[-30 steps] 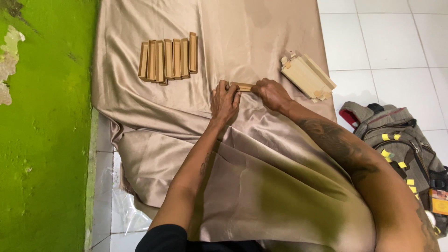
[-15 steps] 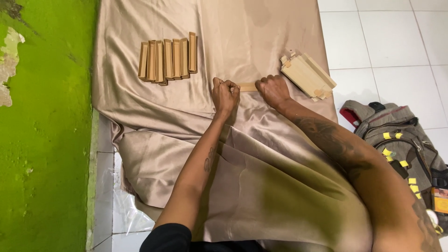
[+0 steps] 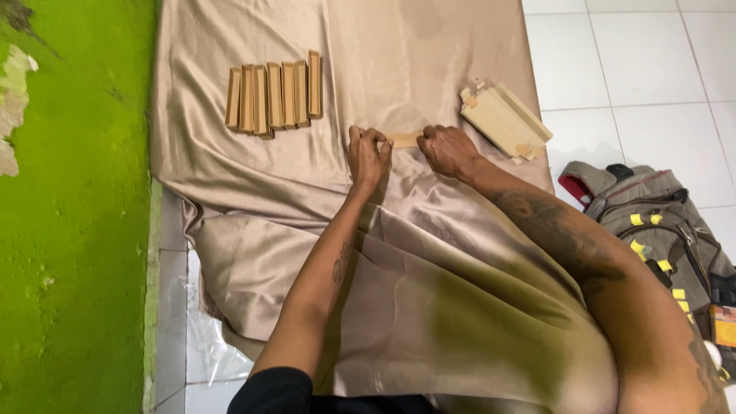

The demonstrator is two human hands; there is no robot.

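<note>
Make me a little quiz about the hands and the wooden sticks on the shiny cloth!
1. True or false: the left hand and right hand both grip one wooden strip.
2. The row of wooden strips lies where? A) beyond the left hand B) on the backpack C) on the green wall
3. What covers the floor under the hands?

Key: 1 true. 2 A. 3 a beige satin cloth.
</note>
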